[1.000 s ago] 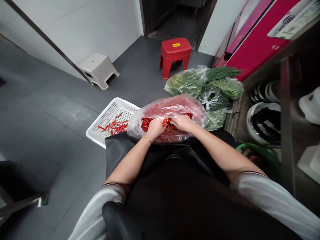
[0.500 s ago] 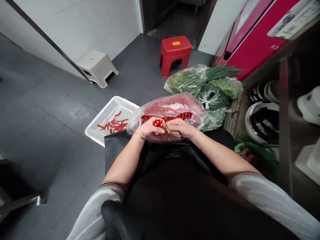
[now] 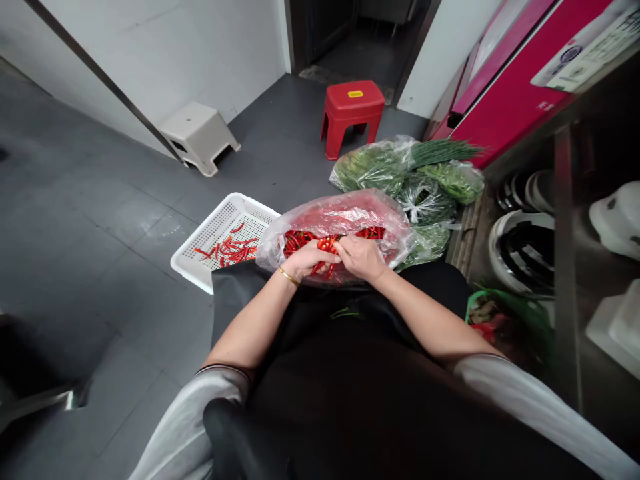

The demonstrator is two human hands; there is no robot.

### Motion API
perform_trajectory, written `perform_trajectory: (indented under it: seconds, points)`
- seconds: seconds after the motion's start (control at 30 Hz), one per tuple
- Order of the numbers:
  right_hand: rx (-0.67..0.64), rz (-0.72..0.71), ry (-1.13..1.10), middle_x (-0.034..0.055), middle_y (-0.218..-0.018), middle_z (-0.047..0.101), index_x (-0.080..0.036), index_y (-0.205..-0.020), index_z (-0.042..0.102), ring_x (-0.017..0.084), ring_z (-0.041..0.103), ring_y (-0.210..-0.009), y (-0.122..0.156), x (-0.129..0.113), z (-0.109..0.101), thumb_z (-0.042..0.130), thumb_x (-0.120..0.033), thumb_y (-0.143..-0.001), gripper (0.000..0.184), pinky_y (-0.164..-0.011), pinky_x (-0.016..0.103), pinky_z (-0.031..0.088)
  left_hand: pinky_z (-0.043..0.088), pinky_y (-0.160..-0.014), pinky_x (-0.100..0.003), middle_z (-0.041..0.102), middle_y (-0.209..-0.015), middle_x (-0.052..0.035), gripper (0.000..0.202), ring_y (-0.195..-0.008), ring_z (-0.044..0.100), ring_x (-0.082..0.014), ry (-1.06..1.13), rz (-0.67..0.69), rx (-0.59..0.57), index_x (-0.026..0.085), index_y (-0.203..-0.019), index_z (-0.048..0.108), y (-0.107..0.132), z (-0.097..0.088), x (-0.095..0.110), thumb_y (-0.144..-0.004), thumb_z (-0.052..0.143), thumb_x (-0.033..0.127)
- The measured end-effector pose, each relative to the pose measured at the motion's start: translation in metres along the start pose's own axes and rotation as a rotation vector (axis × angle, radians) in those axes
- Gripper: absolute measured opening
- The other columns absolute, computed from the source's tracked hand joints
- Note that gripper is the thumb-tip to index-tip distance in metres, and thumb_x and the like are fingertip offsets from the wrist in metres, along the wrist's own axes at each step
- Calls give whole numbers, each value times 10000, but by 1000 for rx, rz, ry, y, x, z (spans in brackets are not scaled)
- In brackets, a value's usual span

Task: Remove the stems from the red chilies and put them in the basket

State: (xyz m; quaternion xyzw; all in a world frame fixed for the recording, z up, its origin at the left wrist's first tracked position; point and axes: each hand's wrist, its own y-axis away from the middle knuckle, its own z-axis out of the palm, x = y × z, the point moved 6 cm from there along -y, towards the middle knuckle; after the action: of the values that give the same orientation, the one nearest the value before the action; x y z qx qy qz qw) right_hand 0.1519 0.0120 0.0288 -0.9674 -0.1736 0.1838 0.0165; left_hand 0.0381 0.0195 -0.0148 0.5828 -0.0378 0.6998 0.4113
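A clear plastic bag [image 3: 345,217] full of red chillies rests on my black apron, at my knees. My left hand [image 3: 307,259] is closed around a small bunch of red chillies [image 3: 326,247] at the bag's mouth. My right hand [image 3: 361,257] is closed too, its fingertips pinched against the same bunch right beside the left hand. A gold bangle sits on my left wrist. To the left on the floor lies a white perforated basket [image 3: 210,233] with several loose red chillies [image 3: 233,250] in it.
Bags of green vegetables [image 3: 400,170] lie just beyond the chilli bag. A red stool [image 3: 351,110] and a beige stool [image 3: 199,137] stand on the grey tiled floor. A red cabinet [image 3: 505,93] and shelves with stacked bowls [image 3: 525,243] line the right side.
My hands drew back out of the bag with a bunch of chillies in the left. They now stay close together at the bag's mouth, working on that bunch.
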Motion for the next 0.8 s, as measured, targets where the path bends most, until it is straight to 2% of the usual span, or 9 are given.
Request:
perform_trajectory:
  seconds: [0.07,0.13,0.2,0.27,0.37,0.5,0.57,0.7,0.8]
  points:
    - [-50,111,163,128,-1007,645,-177,-1108,660,196,615,-872,-3,14,6,241,-428,-1007,499,-723,266,408,284,-362,-201,476,-395,32,325,-333,404,-62,76,-7,42,140,-562,512,-1,-4,0,-530,818,244]
    - [-208,150,280,133,-1148,606,-250,-1277,589,202,635,-867,-4,29,21,317,-477,-984,459,-692,273,432,336,-389,-193,511,-433,29,271,-371,451,-65,166,66,140,130,-605,547,-1,-17,9,-540,795,217]
    - [-396,78,350,139,-1201,580,-278,-1297,580,206,649,-867,-3,37,41,401,-438,-962,412,-683,278,450,408,-448,-195,574,-507,9,220,-446,522,-77,252,149,212,122,-631,574,0,-32,18,-547,763,197]
    - [-504,-19,373,150,-1168,598,-231,-1211,638,219,656,-889,-3,39,57,417,-332,-957,352,-697,285,461,448,-498,-201,629,-587,-19,181,-518,572,-90,289,192,228,115,-631,588,-1,-41,23,-550,734,186]
    - [-429,-21,306,169,-1082,649,-145,-1099,667,232,656,-896,-10,43,55,414,-248,-944,314,-735,301,468,488,-564,-225,669,-644,-57,168,-603,626,-125,270,168,240,95,-665,635,-4,-40,16,-550,726,178]
    - [-181,7,-123,75,-854,703,-151,-1013,658,187,650,-789,-26,38,25,425,-301,-943,285,-747,286,473,529,-737,-272,694,-700,-50,226,-702,655,-142,226,291,273,91,-729,669,-9,-28,12,-516,740,119]
    - [-104,2,-264,53,-799,699,-150,-975,646,170,643,-742,-29,30,14,392,-321,-961,306,-727,271,465,532,-718,-278,686,-689,-34,219,-665,643,-133,188,307,236,100,-718,657,-12,-20,11,-515,739,109]
    - [-58,19,-2,138,-904,697,-118,-962,637,212,639,-839,-20,7,17,353,-304,-975,339,-741,278,424,476,-488,-245,594,-525,2,126,-450,538,-101,64,156,270,110,-643,614,-17,-13,1,-550,698,120]
    - [-140,2,180,176,-986,675,-104,-1035,616,232,630,-902,-8,-3,30,305,-265,-985,354,-733,281,410,353,-377,-202,531,-444,16,84,-367,455,-78,-24,75,317,129,-554,559,-15,-12,-5,-552,630,84]
